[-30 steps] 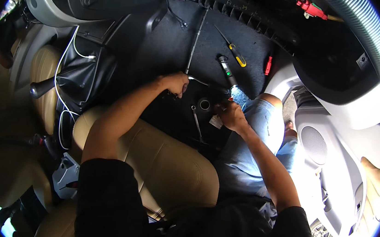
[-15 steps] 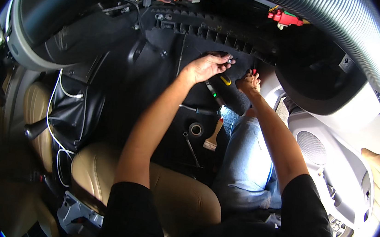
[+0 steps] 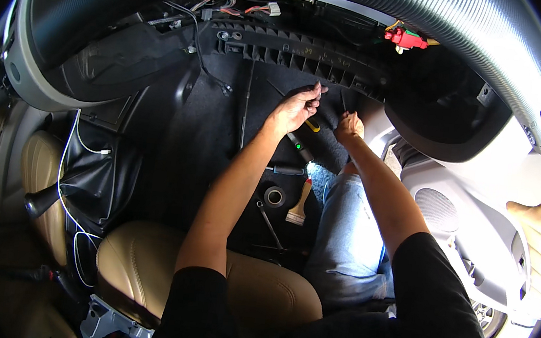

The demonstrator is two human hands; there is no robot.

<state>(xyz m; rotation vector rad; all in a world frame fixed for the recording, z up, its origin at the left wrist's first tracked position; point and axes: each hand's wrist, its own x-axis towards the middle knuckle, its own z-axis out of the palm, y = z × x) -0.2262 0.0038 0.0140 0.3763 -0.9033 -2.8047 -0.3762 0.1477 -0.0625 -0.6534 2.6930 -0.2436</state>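
My left hand [image 3: 298,108] is raised over the dark footwell floor, its thumb and fingertips pinched together. What they hold, if anything, is too small to name. To its right, my right hand [image 3: 350,128] is closed around a screwdriver, whose thin dark shaft [image 3: 343,100] points up toward the ribbed black dashboard bracket [image 3: 295,55]. A yellow-and-black handle [image 3: 313,126] lies just below my left hand. Beside it rests a dark flashlight [image 3: 300,148] with a green light, shining toward my knee.
Below lie a dark-handled tool [image 3: 285,170], a tape roll [image 3: 275,197], a paintbrush [image 3: 299,204] and a wrench [image 3: 269,225]. Loose wires [image 3: 220,4] and a red connector [image 3: 405,38] hang from the opened dashboard. Left are a gear lever [image 3: 39,203] and white cable [image 3: 64,177]; a tan seat [image 3: 252,279] is nearest.
My left hand has turned, and the small shiny piece seen at its fingertips no longer shows clearly. The screwdriver's shaft now shows above my right hand. My view has shifted slightly.
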